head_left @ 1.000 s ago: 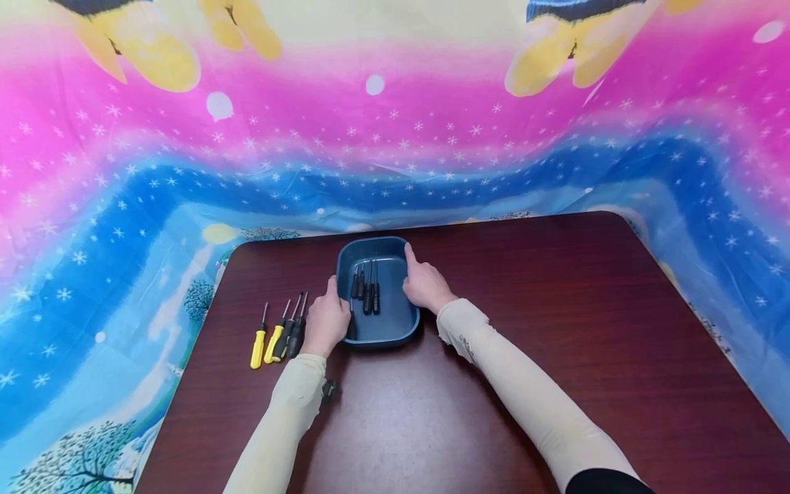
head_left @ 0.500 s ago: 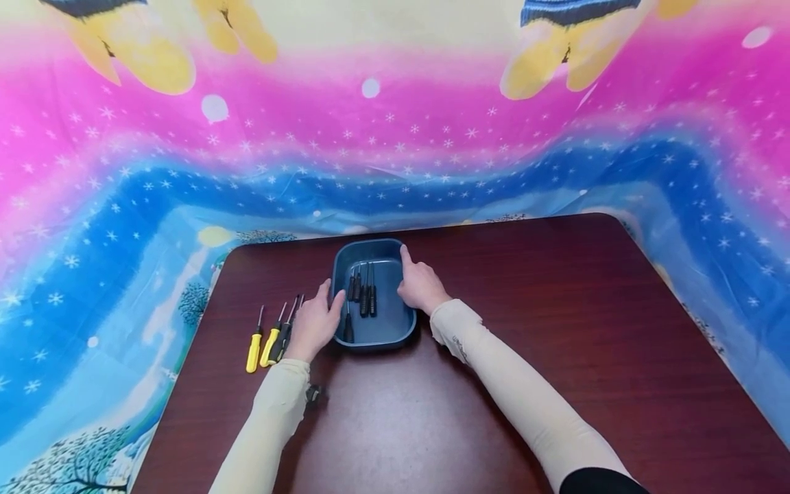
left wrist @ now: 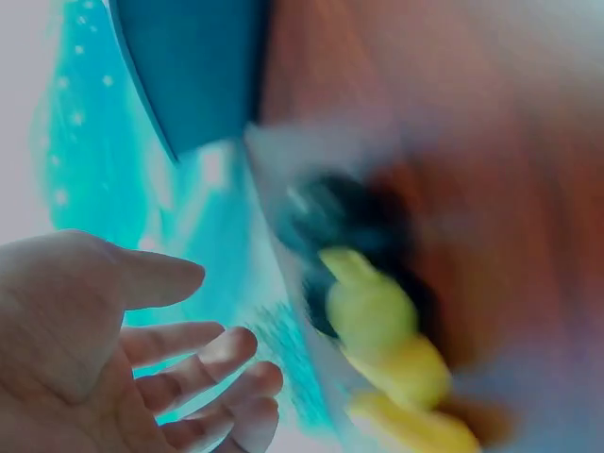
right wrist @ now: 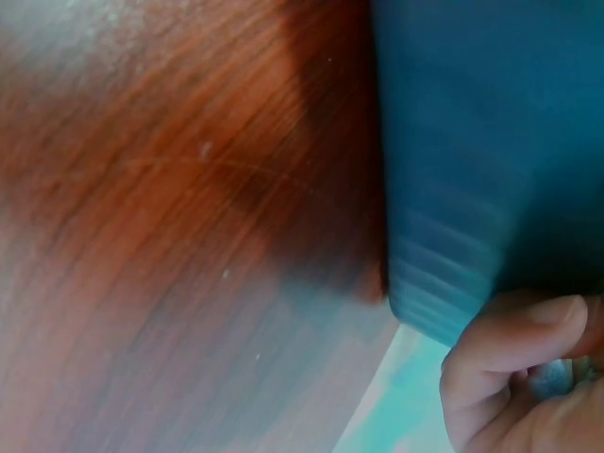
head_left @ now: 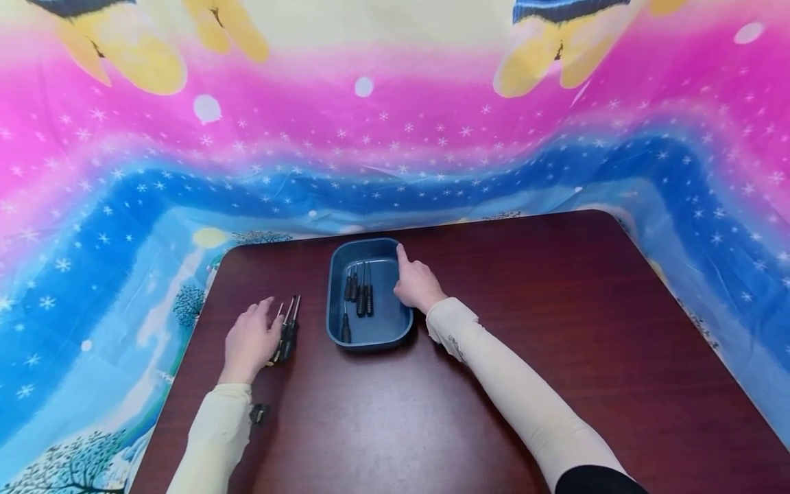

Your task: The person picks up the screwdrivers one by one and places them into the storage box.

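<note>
A dark blue rectangular tray stands near the table's far edge. Several small black-handled screwdrivers lie in it, and another black screwdriver lies nearer its front left corner. At the tray's right side my right hand holds the rim, index finger stretched along the edge. My left hand holds nothing, its fingers loosely bent over the screwdrivers left of the tray. Black-handled screwdrivers show beside that hand, which covers most of the yellow ones. Yellow handles appear blurred in the left wrist view.
The dark reddish-brown wooden table spreads out to the right of the tray. Behind it hangs a patterned cloth in pink and blue. A small dark device sits by my left wrist.
My left hand has let go of the tray's left side and moved left, over the loose screwdrivers. My right hand has stayed on the tray, and the view has shifted slightly.
</note>
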Available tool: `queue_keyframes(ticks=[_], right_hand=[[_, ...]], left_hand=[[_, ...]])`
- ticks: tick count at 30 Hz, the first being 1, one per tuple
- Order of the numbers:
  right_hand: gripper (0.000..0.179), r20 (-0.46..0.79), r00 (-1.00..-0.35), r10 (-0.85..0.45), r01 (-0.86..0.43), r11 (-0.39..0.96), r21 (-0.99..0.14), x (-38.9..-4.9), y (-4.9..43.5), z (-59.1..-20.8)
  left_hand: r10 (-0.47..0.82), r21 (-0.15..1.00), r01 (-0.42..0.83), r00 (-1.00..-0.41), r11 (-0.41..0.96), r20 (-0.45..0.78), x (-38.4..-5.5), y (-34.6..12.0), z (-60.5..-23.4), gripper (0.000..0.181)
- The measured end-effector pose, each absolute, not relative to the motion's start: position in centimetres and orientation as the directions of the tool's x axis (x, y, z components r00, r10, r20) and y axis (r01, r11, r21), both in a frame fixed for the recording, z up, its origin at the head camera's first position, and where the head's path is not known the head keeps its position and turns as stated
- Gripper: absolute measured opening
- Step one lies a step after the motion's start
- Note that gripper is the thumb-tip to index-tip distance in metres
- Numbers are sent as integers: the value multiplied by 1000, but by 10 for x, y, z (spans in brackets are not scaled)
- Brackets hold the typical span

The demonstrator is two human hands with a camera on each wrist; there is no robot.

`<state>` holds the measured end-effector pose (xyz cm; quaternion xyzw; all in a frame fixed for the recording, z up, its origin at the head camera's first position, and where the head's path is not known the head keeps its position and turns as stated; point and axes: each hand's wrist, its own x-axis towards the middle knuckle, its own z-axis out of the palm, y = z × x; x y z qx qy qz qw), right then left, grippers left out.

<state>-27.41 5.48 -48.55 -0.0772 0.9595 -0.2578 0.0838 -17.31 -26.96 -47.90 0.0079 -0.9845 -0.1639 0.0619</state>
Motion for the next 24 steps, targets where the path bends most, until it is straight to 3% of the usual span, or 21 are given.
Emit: queue_keyframes(ticks=[12, 24], right_hand=[[89, -114, -976, -188, -105, 856, -506, -274, 54, -486], [89, -102, -978, -183, -108, 857, -503, -275, 54, -487]], left_hand=[[-128, 293, -128, -992, 947, -19, -141, -322, -500, 61], [-126, 293, -128, -992, 948, -28, -135, -324, -508, 50]])
